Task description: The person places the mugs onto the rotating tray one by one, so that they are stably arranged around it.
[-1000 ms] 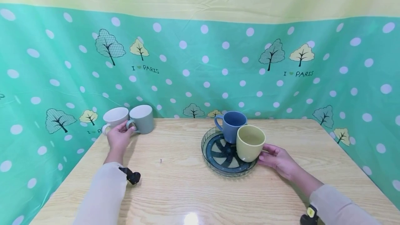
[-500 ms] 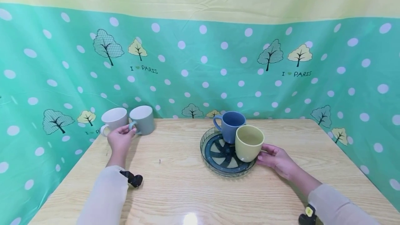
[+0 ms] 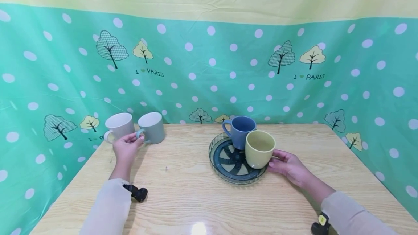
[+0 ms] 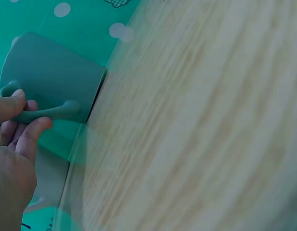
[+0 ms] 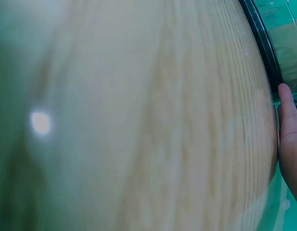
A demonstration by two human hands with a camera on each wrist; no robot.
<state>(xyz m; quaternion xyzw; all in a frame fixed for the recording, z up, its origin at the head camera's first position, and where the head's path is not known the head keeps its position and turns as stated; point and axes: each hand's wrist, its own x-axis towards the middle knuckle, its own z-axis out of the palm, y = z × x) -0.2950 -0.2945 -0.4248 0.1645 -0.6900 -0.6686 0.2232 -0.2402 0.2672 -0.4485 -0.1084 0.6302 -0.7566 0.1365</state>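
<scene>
My left hand (image 3: 125,151) pinches the handle of a grey-green mug (image 3: 155,131) at the table's back left. In the left wrist view, the thumb and fingers close on that handle (image 4: 55,112); the mug stands slightly tilted, and I cannot tell if its base touches the table. Just left of it is a white mug (image 3: 121,126), partly behind the hand. My right hand (image 3: 292,168) touches the outer side of a round clear-walled tray (image 3: 218,168) with its thumb and fingers extended. Inside sit a blue mug (image 3: 241,133) and a yellow cup (image 3: 259,151), close together.
Wooden table (image 3: 183,191) lies between the mugs and the tray. Behind it hangs a green dotted cloth (image 3: 183,64), close to both mugs at the left. A tiny dark speck (image 3: 166,168) is on the wood.
The grey-green mug has shifted a little right and nearer, widening its gap from the white mug, with my left hand on its handle. My right hand and the tray look unmoved.
</scene>
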